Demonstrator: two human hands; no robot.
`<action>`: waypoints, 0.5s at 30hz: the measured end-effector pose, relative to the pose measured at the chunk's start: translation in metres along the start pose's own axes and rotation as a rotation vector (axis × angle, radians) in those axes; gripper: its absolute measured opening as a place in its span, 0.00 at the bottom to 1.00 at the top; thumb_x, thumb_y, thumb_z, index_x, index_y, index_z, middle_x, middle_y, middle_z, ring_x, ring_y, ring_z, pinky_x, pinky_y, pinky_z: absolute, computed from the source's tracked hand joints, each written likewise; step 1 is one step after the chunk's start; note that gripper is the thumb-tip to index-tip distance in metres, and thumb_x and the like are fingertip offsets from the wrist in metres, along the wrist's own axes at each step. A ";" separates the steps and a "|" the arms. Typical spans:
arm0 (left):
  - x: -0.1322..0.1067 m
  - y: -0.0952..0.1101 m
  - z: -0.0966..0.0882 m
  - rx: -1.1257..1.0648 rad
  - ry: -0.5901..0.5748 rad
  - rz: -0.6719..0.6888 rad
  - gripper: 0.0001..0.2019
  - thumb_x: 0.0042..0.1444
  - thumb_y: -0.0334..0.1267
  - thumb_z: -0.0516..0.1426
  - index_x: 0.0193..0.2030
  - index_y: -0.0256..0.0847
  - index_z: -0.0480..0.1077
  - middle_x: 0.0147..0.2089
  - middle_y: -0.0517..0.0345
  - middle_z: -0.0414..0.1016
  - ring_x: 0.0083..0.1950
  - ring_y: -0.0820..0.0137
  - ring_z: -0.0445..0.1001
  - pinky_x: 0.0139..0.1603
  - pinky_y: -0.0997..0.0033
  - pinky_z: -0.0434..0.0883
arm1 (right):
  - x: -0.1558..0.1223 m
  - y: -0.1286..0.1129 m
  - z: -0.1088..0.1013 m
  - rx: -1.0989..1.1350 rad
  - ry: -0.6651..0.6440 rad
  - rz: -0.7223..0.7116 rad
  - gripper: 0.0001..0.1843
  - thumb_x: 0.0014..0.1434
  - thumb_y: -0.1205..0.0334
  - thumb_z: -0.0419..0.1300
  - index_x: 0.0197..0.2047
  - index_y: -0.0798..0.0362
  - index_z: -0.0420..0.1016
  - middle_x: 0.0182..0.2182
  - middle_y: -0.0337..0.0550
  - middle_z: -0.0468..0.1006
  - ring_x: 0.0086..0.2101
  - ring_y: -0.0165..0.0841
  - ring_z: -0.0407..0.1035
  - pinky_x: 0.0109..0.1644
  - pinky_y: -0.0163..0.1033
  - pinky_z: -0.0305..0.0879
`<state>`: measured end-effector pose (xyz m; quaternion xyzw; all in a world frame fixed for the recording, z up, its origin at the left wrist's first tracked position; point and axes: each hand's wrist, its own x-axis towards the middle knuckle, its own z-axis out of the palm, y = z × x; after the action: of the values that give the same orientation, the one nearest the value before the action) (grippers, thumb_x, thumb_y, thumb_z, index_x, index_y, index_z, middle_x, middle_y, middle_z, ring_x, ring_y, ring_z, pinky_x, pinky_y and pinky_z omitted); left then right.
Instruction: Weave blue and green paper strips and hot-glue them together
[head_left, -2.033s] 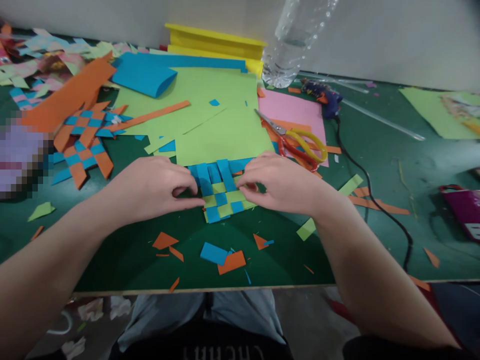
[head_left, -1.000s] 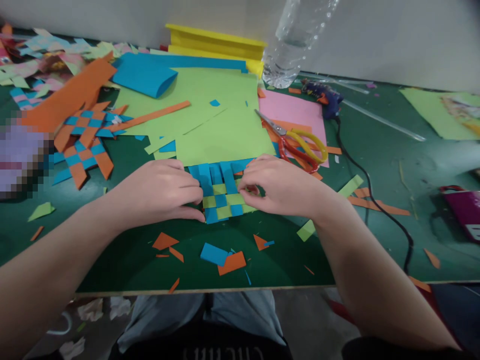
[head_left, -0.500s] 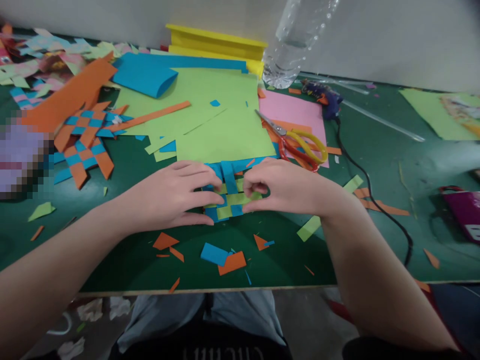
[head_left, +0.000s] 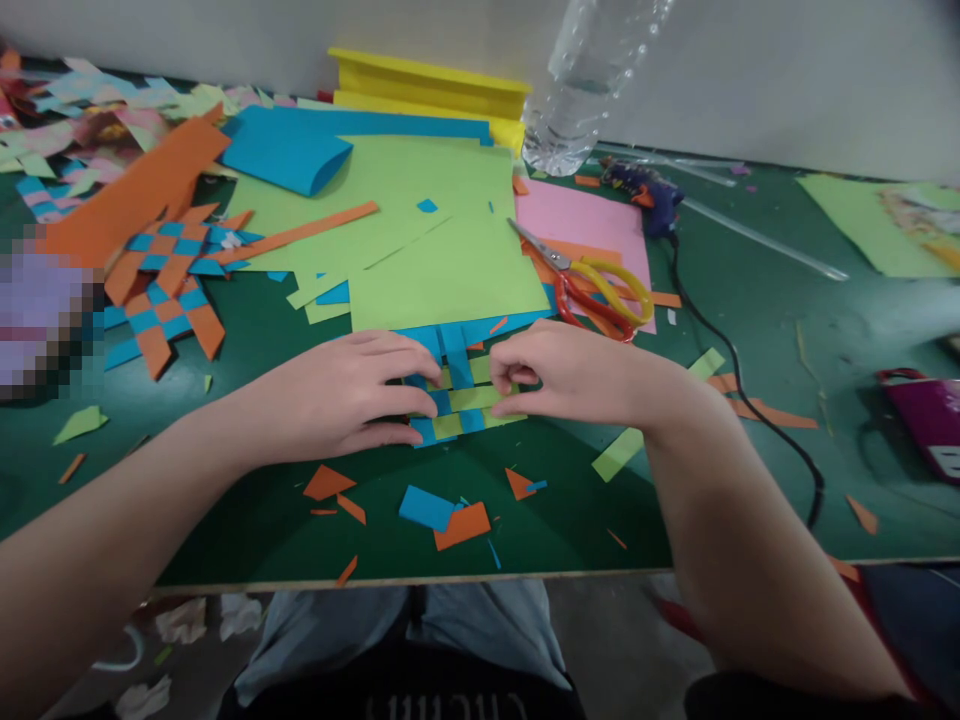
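Note:
A small weave of blue and light green paper strips [head_left: 461,400] lies flat on the table in front of me. My left hand [head_left: 367,390] rests on its left side, fingers spread and pressing on the strips. At the right side, my right hand [head_left: 555,375] has its fingers curled, thumb and forefinger pinching at a green strip [head_left: 480,398]. My right fingers hide part of the strip ends. Blue strips run away from me at the top, beside the large light green sheet [head_left: 450,260].
Scissors [head_left: 585,285] lie on pink paper [head_left: 592,215] to the right. Behind are a glue gun [head_left: 652,195], its black cord and a plastic bottle [head_left: 566,110]. An orange and blue woven fish shape [head_left: 169,270] lies left. Paper scraps [head_left: 461,527] are strewn near the front edge.
My left hand has shifted slightly down and left on the weave. My right hand stays nearly in place, with its thumb a little higher on the strip.

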<state>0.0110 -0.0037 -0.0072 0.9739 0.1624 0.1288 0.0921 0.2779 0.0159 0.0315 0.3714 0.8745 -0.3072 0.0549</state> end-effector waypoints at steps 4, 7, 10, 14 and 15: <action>0.000 0.000 0.000 -0.016 -0.016 -0.006 0.12 0.71 0.44 0.53 0.48 0.41 0.75 0.55 0.44 0.76 0.60 0.54 0.73 0.60 0.49 0.72 | 0.000 0.002 0.000 0.001 -0.007 -0.002 0.13 0.60 0.59 0.65 0.29 0.53 0.68 0.26 0.32 0.66 0.27 0.26 0.58 0.33 0.37 0.49; -0.001 -0.001 -0.001 -0.030 -0.018 0.000 0.11 0.68 0.44 0.57 0.49 0.40 0.74 0.55 0.44 0.76 0.61 0.53 0.72 0.60 0.48 0.72 | -0.001 0.004 0.001 0.004 -0.011 -0.014 0.11 0.60 0.61 0.65 0.29 0.53 0.68 0.26 0.32 0.66 0.26 0.25 0.58 0.33 0.37 0.50; -0.002 -0.001 -0.003 -0.020 -0.015 -0.005 0.12 0.65 0.45 0.60 0.50 0.40 0.73 0.56 0.45 0.76 0.61 0.53 0.72 0.61 0.50 0.72 | -0.002 0.003 0.001 -0.002 0.003 -0.051 0.11 0.59 0.61 0.65 0.29 0.53 0.68 0.25 0.32 0.66 0.27 0.26 0.58 0.33 0.37 0.50; -0.003 -0.001 -0.007 0.040 0.018 0.003 0.13 0.67 0.46 0.58 0.52 0.41 0.72 0.56 0.46 0.76 0.61 0.55 0.73 0.62 0.52 0.72 | -0.002 -0.003 0.002 -0.023 0.123 -0.132 0.12 0.59 0.58 0.65 0.29 0.52 0.68 0.24 0.33 0.66 0.28 0.28 0.59 0.35 0.37 0.51; -0.003 -0.001 -0.008 0.056 0.027 0.007 0.13 0.68 0.46 0.57 0.52 0.40 0.72 0.55 0.46 0.77 0.60 0.55 0.73 0.61 0.53 0.72 | -0.001 -0.004 0.003 -0.025 0.146 -0.149 0.11 0.60 0.58 0.64 0.30 0.52 0.69 0.24 0.33 0.67 0.28 0.28 0.59 0.35 0.37 0.52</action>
<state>0.0062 -0.0030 -0.0004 0.9749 0.1637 0.1378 0.0619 0.2755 0.0111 0.0313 0.3260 0.9051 -0.2716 -0.0274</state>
